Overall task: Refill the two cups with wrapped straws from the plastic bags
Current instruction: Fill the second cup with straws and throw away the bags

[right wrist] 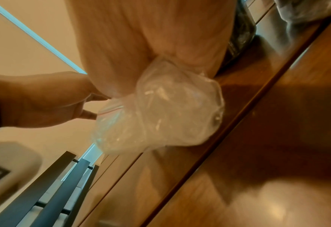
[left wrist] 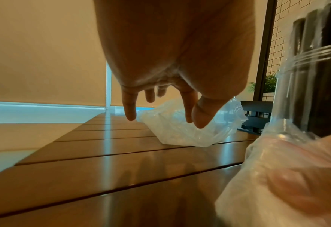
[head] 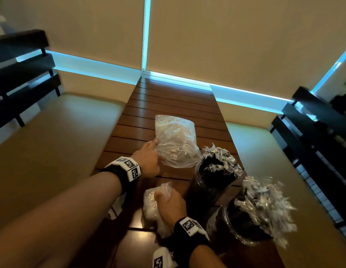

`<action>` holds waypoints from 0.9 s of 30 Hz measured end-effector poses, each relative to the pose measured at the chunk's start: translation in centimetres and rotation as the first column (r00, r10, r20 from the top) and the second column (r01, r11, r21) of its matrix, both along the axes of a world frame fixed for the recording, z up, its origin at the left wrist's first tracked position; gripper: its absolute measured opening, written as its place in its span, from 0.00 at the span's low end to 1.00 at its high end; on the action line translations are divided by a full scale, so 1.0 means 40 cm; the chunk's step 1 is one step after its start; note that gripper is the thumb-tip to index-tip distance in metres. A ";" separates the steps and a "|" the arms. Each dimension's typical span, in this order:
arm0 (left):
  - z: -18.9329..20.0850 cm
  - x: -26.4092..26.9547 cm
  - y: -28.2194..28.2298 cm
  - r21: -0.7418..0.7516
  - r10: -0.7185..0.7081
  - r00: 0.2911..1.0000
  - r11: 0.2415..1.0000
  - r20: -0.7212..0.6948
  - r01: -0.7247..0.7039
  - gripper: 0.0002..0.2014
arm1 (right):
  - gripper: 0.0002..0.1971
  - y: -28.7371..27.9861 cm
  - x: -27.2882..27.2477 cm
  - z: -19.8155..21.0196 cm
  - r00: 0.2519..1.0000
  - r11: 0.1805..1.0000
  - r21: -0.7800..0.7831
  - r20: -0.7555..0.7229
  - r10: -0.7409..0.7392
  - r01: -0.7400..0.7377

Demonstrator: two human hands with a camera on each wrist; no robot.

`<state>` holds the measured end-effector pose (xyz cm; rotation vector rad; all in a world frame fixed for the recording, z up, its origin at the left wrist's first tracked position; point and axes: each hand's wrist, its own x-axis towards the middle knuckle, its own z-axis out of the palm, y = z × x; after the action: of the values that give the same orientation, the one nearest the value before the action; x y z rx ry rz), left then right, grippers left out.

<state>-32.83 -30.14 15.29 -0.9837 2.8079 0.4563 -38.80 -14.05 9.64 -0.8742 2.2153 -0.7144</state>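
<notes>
Two clear cups stand at the right of the wooden table (head: 168, 97), both crammed with wrapped straws: the far cup (head: 214, 175) and the near cup (head: 247, 221). A clear plastic bag (head: 174, 140) lies mid-table. My left hand (head: 149, 157) reaches to its left edge, and its straight fingers (left wrist: 188, 110) touch the far bag (left wrist: 190, 132). My right hand (head: 170, 204) grips a second, crumpled bag (head: 152, 207) near the front edge. In the right wrist view this near bag (right wrist: 160, 115) bulges out of the fist (right wrist: 141, 46). What the bags hold is unclear.
Padded benches flank the table on the left (head: 52, 142) and right (head: 264, 151), with dark slatted backrests (head: 23, 74) behind them. Blinds cover the windows beyond the table's far end. The far cup (left wrist: 316, 69) stands just right of the left hand.
</notes>
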 end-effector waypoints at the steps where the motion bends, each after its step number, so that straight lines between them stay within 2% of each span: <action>1: -0.008 -0.017 -0.005 0.008 -0.009 1.000 1.000 0.008 0.009 0.28 | 0.28 0.000 -0.003 -0.005 1.000 1.000 -0.018 0.009 -0.003 0.003; 3: -0.014 -0.047 -0.006 -0.019 -0.034 0.999 0.999 -0.011 0.034 0.27 | 0.24 0.002 -0.009 -0.009 0.998 0.996 -0.085 0.057 -0.015 0.020; 5: -0.005 -0.060 -0.008 -0.062 -0.007 0.986 0.998 -0.164 -0.003 0.23 | 0.18 0.006 -0.015 -0.004 0.996 0.989 -0.149 0.086 0.004 0.009; 7: 0.023 -0.048 -0.009 -0.024 0.097 0.911 0.993 -0.402 -0.116 0.18 | 0.13 0.011 -0.021 0.001 0.998 0.980 -0.198 0.055 0.033 -0.022; 9: 0.074 -0.014 -0.006 0.045 0.175 0.832 0.983 -0.527 -0.178 0.16 | 0.09 0.018 -0.021 0.005 0.999 0.975 -0.221 -0.027 0.031 -0.037; 11: 0.144 0.032 0.001 0.070 0.221 0.800 0.973 -0.558 -0.220 0.17 | 0.12 0.033 -0.006 0.013 0.994 0.973 -0.220 -0.091 0.057 -0.076; 14: 0.254 0.119 0.016 0.094 0.291 0.720 0.949 -0.629 -0.302 0.15 | 0.25 0.066 0.029 0.046 0.982 0.962 -0.213 -0.121 0.147 -0.170; 16: 0.324 0.183 0.031 0.208 0.388 0.672 0.919 -0.631 -0.335 0.11 | 0.30 0.091 0.046 0.090 0.973 0.956 -0.204 -0.137 0.185 -0.210; 19: 0.410 0.281 0.062 0.496 0.587 0.596 0.802 -0.548 -0.334 0.13 | 0.30 0.119 0.056 0.150 0.961 0.924 -0.266 -0.110 0.254 -0.275; 21: 0.446 0.345 0.084 0.582 0.642 0.601 0.742 -0.475 -0.333 0.13 | 0.25 0.136 0.065 0.186 0.929 0.877 -0.322 -0.021 0.371 -0.357; 23: 0.465 0.398 0.116 0.661 0.673 0.616 0.684 -0.409 -0.308 0.12 | 0.22 0.158 0.090 0.213 0.847 0.816 -0.358 0.110 0.520 -0.454; 24: 0.468 0.419 0.134 0.731 0.704 0.600 0.626 -0.379 -0.272 0.14 | 0.21 0.169 0.106 0.224 0.807 0.795 -0.362 0.161 0.568 -0.487; 27: 0.460 0.461 0.188 0.922 0.810 0.503 0.382 -0.302 -0.062 0.17 | 0.21 0.199 0.152 0.248 0.728 0.777 -0.347 0.289 0.622 -0.525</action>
<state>-14.38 -22.64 33.69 -1.5571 1.9661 2.5501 -32.71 -6.07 19.56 -1.3365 1.3909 -0.7693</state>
